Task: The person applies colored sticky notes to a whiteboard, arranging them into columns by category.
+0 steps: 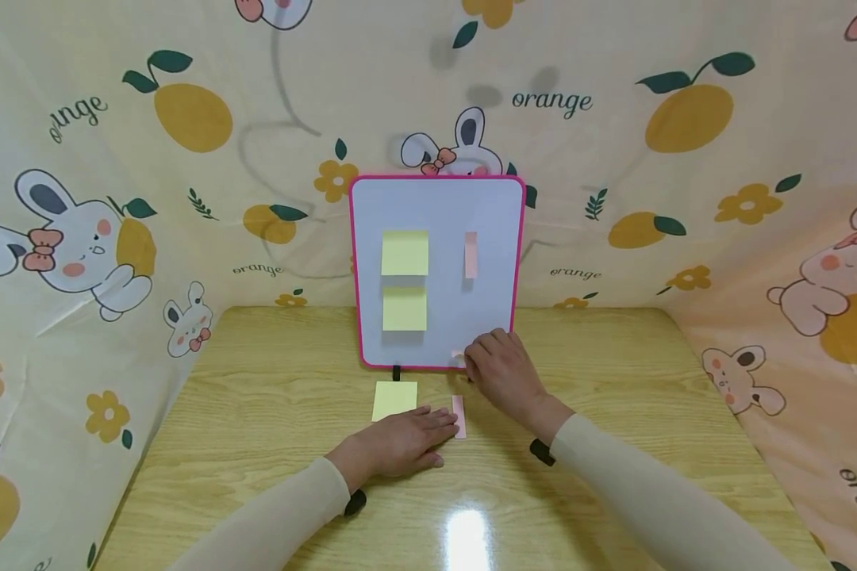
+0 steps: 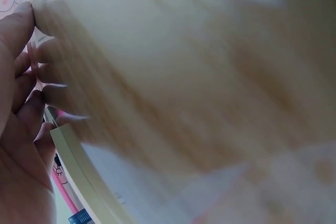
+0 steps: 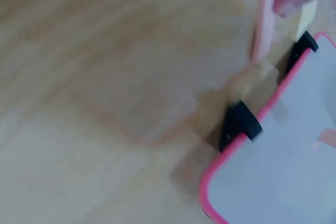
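A whiteboard with a pink frame (image 1: 446, 317) stands upright on the table. At its lower right, my right hand (image 1: 507, 369) has bent fingers and pinches a small pink sticky note (image 1: 459, 354), which curls against the board in the right wrist view. My left hand (image 1: 403, 442) lies flat on the table, fingers extended. Its fingertips touch a pink sticky-note pad (image 1: 459, 408), and a yellow sticky-note pad (image 1: 394, 400) lies just beyond its knuckles. Two yellow sticky notes, an upper one (image 1: 405, 253) and a lower one (image 1: 405, 308), are on the board's left; a pink strip (image 1: 470, 254) is at upper right.
Black stand feet (image 3: 239, 124) clip onto the board's lower edge. A patterned cloth (image 1: 578, 174) rises behind and at both sides of the wooden table (image 1: 278, 412). Black wrist straps (image 1: 541, 452) show at the cuffs.
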`<act>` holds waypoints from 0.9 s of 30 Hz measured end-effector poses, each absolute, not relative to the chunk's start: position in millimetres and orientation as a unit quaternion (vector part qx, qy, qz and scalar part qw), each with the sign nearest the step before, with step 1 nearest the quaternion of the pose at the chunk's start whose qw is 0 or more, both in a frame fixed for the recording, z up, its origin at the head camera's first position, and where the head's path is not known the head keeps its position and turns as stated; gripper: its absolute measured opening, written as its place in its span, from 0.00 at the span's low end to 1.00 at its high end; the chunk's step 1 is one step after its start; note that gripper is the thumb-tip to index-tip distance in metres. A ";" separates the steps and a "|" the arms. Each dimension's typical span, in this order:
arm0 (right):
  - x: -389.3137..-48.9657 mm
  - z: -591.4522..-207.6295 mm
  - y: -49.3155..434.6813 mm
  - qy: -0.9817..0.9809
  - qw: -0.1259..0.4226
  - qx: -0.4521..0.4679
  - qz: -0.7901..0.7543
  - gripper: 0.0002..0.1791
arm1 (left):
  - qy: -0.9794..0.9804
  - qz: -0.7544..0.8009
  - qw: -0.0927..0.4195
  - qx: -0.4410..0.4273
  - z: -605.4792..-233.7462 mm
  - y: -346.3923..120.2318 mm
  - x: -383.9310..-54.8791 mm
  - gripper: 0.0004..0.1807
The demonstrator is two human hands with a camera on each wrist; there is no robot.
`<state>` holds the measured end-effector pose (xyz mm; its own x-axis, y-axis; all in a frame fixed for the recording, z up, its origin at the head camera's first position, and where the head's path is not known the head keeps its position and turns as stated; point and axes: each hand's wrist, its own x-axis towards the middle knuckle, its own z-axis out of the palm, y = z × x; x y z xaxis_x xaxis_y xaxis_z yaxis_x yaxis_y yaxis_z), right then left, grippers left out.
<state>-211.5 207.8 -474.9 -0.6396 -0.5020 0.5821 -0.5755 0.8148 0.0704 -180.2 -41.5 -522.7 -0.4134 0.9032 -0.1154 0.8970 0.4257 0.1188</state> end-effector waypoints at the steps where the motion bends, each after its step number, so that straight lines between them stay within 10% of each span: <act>1: -212.3 -471.5 208.3 -0.897 0.316 0.302 0.059 0.05 | 0.840 0.020 0.083 0.535 -522.6 -41.4 -180.2 0.33; 13: -239.5 -446.0 211.1 -0.811 0.488 0.319 0.055 0.06 | 0.843 0.018 0.093 0.529 -521.1 -43.1 -179.8 0.33; 27: -254.9 -437.2 216.4 -0.822 0.485 0.298 -0.002 0.05 | 0.842 0.025 0.091 0.531 -518.9 -42.8 -178.8 0.33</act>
<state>-254.9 216.4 -437.2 -0.3514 -0.4921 0.7965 -0.4879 0.8223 0.2928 -178.8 -42.8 -518.9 -0.4203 0.8985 -0.1267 0.8893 0.4356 0.1393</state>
